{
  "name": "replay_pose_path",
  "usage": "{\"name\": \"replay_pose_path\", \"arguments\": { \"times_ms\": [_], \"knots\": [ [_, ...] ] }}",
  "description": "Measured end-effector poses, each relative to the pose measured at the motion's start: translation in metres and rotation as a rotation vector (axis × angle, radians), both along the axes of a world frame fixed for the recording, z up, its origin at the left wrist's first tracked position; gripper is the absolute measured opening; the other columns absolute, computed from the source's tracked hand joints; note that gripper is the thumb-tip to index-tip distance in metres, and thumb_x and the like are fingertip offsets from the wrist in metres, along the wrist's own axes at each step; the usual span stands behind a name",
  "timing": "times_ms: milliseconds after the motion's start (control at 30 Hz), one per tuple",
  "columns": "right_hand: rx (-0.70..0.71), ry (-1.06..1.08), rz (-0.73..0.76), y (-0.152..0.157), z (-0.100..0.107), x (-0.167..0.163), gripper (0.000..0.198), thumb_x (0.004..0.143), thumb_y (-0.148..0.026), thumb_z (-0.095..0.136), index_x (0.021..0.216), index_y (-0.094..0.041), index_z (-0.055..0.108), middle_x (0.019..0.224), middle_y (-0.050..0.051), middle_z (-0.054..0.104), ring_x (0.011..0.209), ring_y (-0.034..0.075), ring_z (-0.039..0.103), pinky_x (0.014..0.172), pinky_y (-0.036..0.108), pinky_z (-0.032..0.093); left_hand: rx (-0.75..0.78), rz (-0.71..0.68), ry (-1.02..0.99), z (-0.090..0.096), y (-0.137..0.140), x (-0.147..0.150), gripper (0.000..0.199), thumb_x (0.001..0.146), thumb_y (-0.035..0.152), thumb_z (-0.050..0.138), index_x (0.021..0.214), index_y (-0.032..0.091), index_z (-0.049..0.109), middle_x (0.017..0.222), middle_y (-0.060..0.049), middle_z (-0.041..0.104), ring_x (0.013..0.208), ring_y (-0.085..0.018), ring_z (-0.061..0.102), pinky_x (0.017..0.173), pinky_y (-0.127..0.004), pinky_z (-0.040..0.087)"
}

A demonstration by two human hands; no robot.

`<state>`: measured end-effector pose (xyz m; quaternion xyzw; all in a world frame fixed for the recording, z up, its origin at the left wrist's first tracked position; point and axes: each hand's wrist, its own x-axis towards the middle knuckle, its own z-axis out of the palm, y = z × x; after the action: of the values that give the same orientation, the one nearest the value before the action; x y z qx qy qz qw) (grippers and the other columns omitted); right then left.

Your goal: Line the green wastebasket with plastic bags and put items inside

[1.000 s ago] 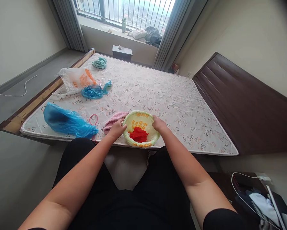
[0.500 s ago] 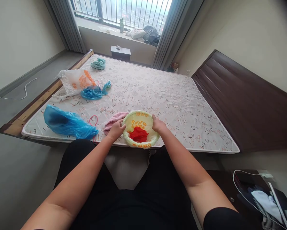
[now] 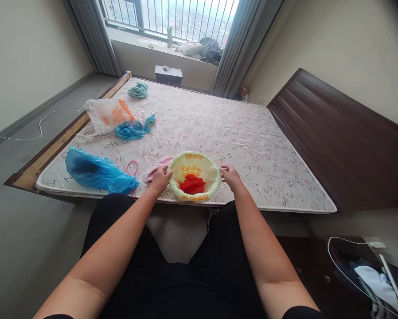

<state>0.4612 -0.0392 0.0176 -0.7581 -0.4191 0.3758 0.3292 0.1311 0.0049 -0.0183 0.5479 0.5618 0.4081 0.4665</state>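
Observation:
A round bin lined with a pale yellow plastic bag with orange lettering [image 3: 194, 160] stands at the mattress's front edge. Red crumpled material [image 3: 193, 184] lies inside it. My left hand [image 3: 161, 178] grips the bin's left rim, fingers partly hidden. Off the right rim, my right hand [image 3: 231, 177] has its fingers apart, their tips close to the bag; whether they touch it I cannot tell. Behind my left hand lies a pink cloth [image 3: 159, 166]. Farther left is a blue plastic bag [image 3: 99, 170] with a dark shape inside, beside a pink-red loop [image 3: 132, 168].
The patterned mattress [image 3: 212, 119] also bears a clear bag with orange print [image 3: 107, 114], a crumpled blue bag [image 3: 130, 130] and a teal cloth [image 3: 138, 90]. A dark headboard [image 3: 338, 137] rises at right. A cable [image 3: 332, 257] runs over the cabinet at lower right.
My right hand has let go of the bin's right rim and moved slightly to the right. My left hand stays on the left rim.

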Motion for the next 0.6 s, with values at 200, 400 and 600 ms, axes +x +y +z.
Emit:
{"name": "replay_pose_path", "arguments": {
  "times_ms": [200,400,600],
  "knots": [
    [0.130,0.219,-0.129,-0.038,-0.032,0.001,0.035,0.079,-0.049,0.065,0.095,-0.019,0.062,0.076,-0.001,0.060,0.050,0.008,0.048,0.045,0.020,0.040,-0.047,-0.063,-0.142,-0.012,0.002,0.003,0.044,0.079,0.043,0.060,0.111,0.013,0.064,0.097,-0.009,0.074,0.091,-0.022,0.069,0.078,-0.031,0.055],
    [0.161,0.342,-0.129,-0.036,-0.035,-0.003,0.040,0.071,-0.050,0.072,0.092,-0.019,0.060,0.067,-0.005,0.053,0.047,0.006,0.041,0.043,0.019,0.032,-0.031,-0.035,-0.115,-0.016,-0.001,0.004,0.040,0.080,0.045,0.060,0.106,0.015,0.064,0.091,-0.007,0.073,0.087,-0.021,0.068,0.076,-0.030,0.054],
    [0.178,0.457,-0.080,-0.034,-0.031,-0.013,0.047,0.069,-0.057,0.073,0.093,-0.020,0.058,0.065,-0.007,0.050,0.045,0.005,0.036,0.042,0.019,0.026,-0.015,0.019,-0.127,-0.009,-0.005,0.007,0.039,0.081,0.042,0.055,0.109,0.015,0.061,0.095,-0.007,0.073,0.090,-0.020,0.068,0.079,-0.029,0.053]
  ]
}}
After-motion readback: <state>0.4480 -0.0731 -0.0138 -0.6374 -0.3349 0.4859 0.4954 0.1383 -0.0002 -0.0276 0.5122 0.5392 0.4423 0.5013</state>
